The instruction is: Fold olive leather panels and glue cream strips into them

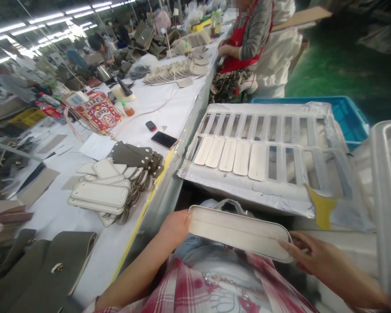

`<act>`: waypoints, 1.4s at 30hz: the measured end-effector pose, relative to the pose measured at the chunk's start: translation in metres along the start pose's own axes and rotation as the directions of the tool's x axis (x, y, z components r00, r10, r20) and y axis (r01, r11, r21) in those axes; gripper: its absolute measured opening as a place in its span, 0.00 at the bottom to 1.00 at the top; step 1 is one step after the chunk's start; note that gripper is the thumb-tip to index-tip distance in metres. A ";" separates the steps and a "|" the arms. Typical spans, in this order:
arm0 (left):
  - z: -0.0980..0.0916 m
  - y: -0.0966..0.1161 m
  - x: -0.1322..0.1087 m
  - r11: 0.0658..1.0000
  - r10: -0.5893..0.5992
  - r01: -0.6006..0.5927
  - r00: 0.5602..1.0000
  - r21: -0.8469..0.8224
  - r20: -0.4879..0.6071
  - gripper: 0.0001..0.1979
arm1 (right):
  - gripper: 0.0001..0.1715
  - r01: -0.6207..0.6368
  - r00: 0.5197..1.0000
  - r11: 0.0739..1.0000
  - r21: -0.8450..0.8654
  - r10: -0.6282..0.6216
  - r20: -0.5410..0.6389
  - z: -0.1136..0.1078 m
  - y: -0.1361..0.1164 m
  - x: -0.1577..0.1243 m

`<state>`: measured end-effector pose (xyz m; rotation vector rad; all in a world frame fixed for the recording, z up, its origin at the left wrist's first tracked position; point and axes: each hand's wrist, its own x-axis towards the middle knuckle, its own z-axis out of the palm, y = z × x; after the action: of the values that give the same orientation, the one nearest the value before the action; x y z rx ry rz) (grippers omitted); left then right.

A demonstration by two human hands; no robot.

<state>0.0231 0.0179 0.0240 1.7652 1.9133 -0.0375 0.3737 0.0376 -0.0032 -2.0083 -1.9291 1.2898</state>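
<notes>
A long cream leather panel (236,231) with rounded ends and a dark edge is held up in front of my body. My left hand (177,228) grips its left end, fingers mostly hidden behind it. At the other end my right hand (308,251) pinches the panel, thumb on the face and fingers behind. Beyond it lies a white slotted frame (282,198), with several cream panels (226,155) side by side in its near row. To the left, a pile of cream panels with metal studs (99,193) sits on the table beside dark grey-green ones (133,155).
The white table (182,104) has a yellow-taped edge and holds a phone (164,139), a red patterned bag (101,112) and dark leather pieces (65,256). A yellow scraper-like piece (322,208) rests on the frame. A blue crate (355,117) stands behind. A co-worker in a red apron (237,48) is farther off.
</notes>
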 end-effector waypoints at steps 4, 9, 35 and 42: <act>0.002 0.000 -0.002 0.997 0.006 -0.003 1.000 -0.082 0.030 0.19 | 0.19 -0.171 0.971 0.959 0.225 0.124 0.206 0.004 -0.005 -0.011; 0.008 -0.009 0.002 0.996 -0.031 0.039 0.995 -0.086 0.093 0.21 | 0.17 -0.159 0.975 0.911 0.379 0.086 0.203 0.006 -0.009 -0.015; 0.043 0.121 0.017 0.511 0.795 -0.831 0.554 0.219 0.245 0.26 | 0.23 0.041 0.987 0.955 0.294 0.007 -0.161 0.011 -0.004 -0.014; 0.050 0.126 0.014 0.508 0.795 -0.823 0.562 0.254 0.229 0.23 | 0.19 -0.137 0.990 0.989 0.057 0.134 0.050 0.001 -0.018 -0.023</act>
<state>0.1587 0.0309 0.0164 2.6959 0.8489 -0.0989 0.3622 0.0214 0.0187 -2.1310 -1.7757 1.4186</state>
